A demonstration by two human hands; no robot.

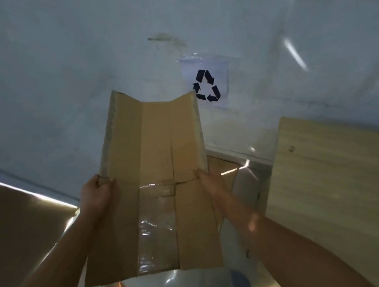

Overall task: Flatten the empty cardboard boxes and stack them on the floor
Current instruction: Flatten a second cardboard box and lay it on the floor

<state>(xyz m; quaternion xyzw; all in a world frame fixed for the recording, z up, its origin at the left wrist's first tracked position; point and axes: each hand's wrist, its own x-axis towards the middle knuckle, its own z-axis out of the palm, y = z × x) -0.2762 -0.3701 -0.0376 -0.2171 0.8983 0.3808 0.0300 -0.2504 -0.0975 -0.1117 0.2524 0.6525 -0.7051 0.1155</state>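
A flattened brown cardboard box (155, 182) with clear tape down its middle is held up in front of me, flaps spread at its top. My left hand (96, 191) grips its left edge, thumb on the front face. On the opposite edge, my right hand (211, 181) pinches the cardboard at about the same height. Behind the box, low on the floor by the wall, lies another piece of flat cardboard (224, 170), mostly hidden.
A white wall carries a taped paper with a recycling symbol (206, 86). A light wooden panel (340, 192) leans at the right. A large brown cardboard surface (16, 229) fills the left. The glossy floor (251, 178) reflects light.
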